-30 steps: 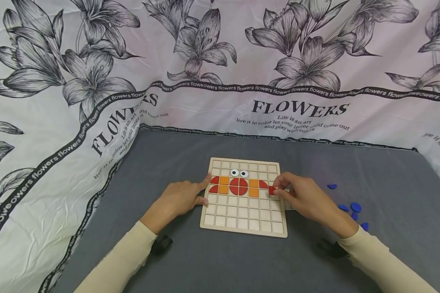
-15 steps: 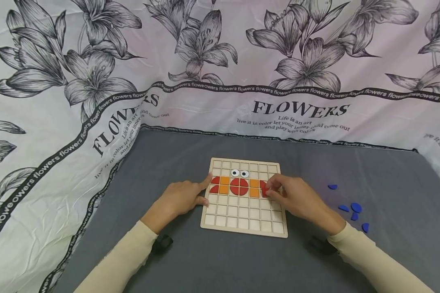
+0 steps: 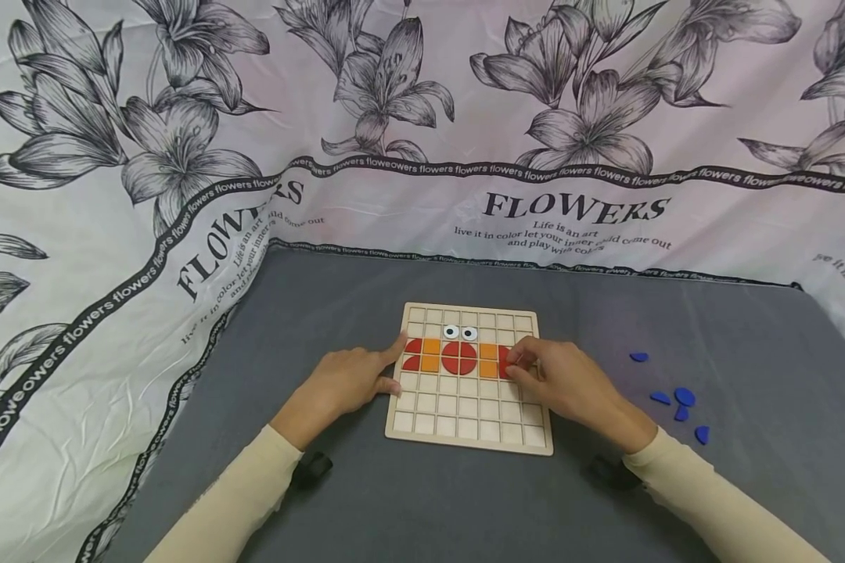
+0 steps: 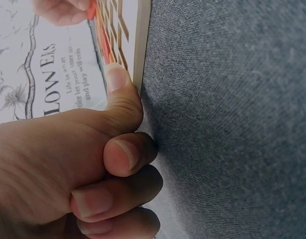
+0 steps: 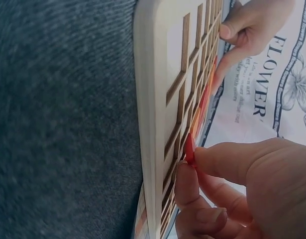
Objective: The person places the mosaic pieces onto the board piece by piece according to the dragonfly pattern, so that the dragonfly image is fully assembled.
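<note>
A wooden grid board point(image 3: 468, 409) lies on the grey cloth, bearing orange squares point(image 3: 430, 356), a red circle of quarter pieces point(image 3: 458, 359), red corner pieces point(image 3: 412, 354) and two eye discs point(image 3: 460, 333). The left hand point(image 3: 345, 381) touches the board's left edge with thumb and straight index finger; in the left wrist view its other fingers are curled beside the board. Between thumb and fingertips, the right hand point(image 3: 570, 383) pinches a red piece point(image 5: 189, 149) at the grid cells right of the orange squares. The fingers partly hide this piece.
Several blue pieces point(image 3: 684, 397) lie scattered on the cloth to the right. Part of a patterned flat item point(image 5: 141, 219) shows beside the board's edge in the right wrist view. A white flower-printed fabric point(image 3: 422, 207) rises behind and at the left.
The right hand has moved left with the red piece, from the board's right edge to the cells beside the orange squares. The left hand stays at the left edge.
</note>
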The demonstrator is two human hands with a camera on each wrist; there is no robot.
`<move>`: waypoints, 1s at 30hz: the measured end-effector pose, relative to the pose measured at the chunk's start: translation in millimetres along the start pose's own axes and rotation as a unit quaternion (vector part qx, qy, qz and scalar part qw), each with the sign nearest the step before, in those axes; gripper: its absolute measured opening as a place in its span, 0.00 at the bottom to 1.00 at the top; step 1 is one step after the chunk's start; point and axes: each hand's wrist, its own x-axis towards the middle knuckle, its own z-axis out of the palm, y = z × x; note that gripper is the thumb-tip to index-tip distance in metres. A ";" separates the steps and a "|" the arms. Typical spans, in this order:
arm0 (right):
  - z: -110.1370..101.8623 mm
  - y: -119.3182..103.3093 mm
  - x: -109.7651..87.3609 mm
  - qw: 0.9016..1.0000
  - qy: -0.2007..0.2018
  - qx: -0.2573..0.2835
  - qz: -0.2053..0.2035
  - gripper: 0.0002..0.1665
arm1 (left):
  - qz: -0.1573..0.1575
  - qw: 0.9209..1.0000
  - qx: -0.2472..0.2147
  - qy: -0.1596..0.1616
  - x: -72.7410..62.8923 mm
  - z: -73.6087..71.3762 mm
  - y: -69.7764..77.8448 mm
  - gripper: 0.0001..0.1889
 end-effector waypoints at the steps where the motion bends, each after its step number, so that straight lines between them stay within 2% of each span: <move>1: 0.2 -0.3 -0.4 1.000 0.000 0.000 0.002 0.04 | 0.001 1.000 0.001 0.000 0.1 0.3 0.4 0.45; 15: 2.5 -1.8 -1.5 1.000 0.013 -0.002 -0.017 0.03 | 0.003 1.000 0.005 0.002 -0.4 0.8 1.8 0.45; 30: 7.8 -4.4 0.2 0.999 0.019 -0.043 -0.021 0.05 | 0.002 1.000 -0.004 0.000 -0.4 1.7 0.7 0.45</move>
